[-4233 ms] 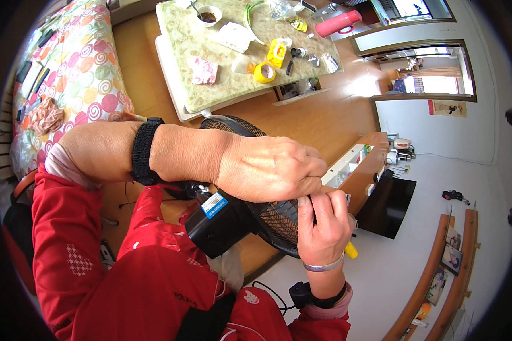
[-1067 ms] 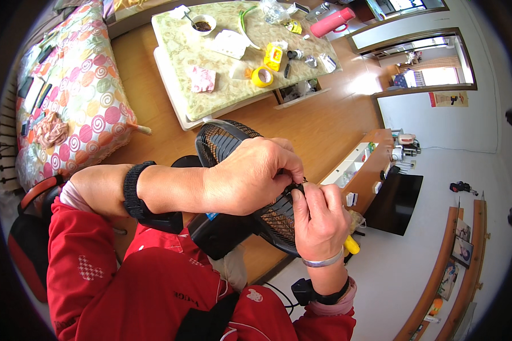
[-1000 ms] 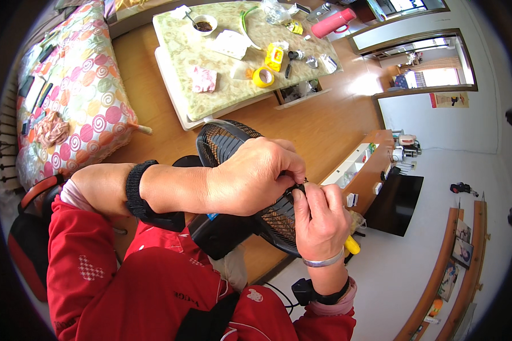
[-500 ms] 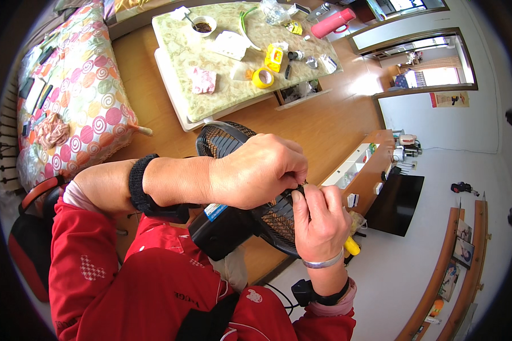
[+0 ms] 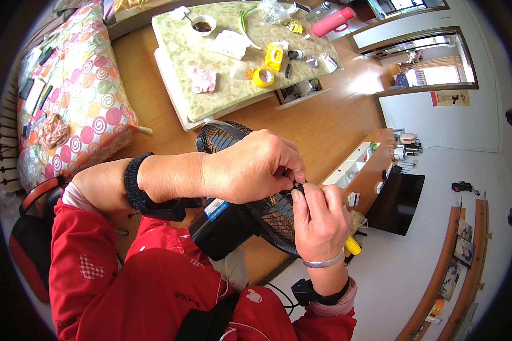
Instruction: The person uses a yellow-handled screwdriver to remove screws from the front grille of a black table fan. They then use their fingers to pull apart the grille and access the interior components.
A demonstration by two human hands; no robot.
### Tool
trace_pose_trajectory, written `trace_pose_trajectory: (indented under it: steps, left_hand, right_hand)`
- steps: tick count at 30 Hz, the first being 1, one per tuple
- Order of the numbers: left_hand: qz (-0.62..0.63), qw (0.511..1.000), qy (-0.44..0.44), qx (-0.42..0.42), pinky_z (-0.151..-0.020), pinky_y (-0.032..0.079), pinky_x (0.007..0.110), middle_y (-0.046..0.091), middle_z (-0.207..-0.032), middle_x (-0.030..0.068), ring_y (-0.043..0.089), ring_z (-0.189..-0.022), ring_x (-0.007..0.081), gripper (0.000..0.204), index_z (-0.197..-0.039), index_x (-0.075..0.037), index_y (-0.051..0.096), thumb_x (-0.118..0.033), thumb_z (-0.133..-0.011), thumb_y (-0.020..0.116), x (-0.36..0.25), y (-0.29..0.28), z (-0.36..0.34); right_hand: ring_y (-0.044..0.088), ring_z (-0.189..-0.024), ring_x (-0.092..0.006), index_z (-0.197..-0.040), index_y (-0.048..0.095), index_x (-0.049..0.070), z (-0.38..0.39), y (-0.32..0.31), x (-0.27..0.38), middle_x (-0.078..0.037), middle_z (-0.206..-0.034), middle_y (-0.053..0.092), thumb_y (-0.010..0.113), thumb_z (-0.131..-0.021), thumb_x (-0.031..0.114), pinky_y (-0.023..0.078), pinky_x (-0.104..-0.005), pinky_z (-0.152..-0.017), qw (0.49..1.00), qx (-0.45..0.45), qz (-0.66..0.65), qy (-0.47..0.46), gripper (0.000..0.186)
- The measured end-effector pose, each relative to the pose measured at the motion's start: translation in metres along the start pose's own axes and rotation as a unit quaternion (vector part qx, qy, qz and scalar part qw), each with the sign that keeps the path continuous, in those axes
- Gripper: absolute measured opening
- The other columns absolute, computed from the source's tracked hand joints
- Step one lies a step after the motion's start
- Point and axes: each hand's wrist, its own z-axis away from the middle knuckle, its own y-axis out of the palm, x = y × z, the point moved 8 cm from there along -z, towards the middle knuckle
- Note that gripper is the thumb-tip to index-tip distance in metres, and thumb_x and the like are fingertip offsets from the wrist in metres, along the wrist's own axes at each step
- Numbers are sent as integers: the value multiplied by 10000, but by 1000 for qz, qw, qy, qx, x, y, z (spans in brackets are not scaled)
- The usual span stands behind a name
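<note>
at the outer edge of the round black wire-grilled fan [image 5: 279,220], i have the bare left hand [image 5: 256,166] and bare right hand [image 5: 322,223] both pinched narrow on a small dark piece [image 5: 298,187], its shape mostly hidden.

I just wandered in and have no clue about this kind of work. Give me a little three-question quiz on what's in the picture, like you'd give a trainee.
1. True or false: the silver bangle is worn on the left wrist.
2. Which item on the table shows dark contents?
A) yellow tape roll
B) white bowl
C) pink flask
3. Fill in the blank: the left hand and the right hand are close together at a black ____ with a mesh guard.

Key:
1. False; it is on the right wrist.
2. B.
3. Fan.
</note>
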Motion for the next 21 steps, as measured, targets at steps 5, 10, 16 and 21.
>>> trace_pose_trajectory:
  steps: [5, 10, 16, 21]
  left_hand:
    - [-22, 999, 11, -34, -708, 560, 380, 701, -892, 146, 707, -826, 300, 130, -959, 21, 733, 53, -835, 755, 0, -3, -2]
    - [-60, 996, 34, -53, -726, 563, 404, 690, -897, 156, 699, -839, 339, 123, -952, 24, 733, 60, -835, 734, 0, -5, -3]
    - [-66, 996, 57, -24, -743, 561, 413, 684, -909, 152, 693, -851, 353, 141, -970, 27, 739, 62, -834, 731, -4, -2, -3]
    - [-61, 995, 70, -19, -747, 561, 413, 680, -943, 156, 693, -865, 354, 162, -992, 28, 737, 56, -832, 742, -6, -5, -1]
  right_hand:
    - [615, -571, -275, -1041, 704, 77, 0, 0, -1, -88, -849, 508, 793, -921, 192, 469, -405, -505, 1000, 4, -1, 4, 188]
    - [612, -569, -273, -1039, 704, 79, 0, 1, -1, -84, -848, 508, 792, -923, 198, 467, -403, -504, 1000, 0, 1, 3, 188]
    - [615, -576, -268, -1040, 705, 83, 1, 0, -1, -83, -852, 510, 794, -920, 197, 465, -400, -504, 1000, -3, -4, 9, 188]
    - [615, -581, -273, -1036, 704, 84, 1, 0, -1, -86, -855, 508, 793, -921, 195, 465, -401, -505, 1000, -1, -8, 9, 183]
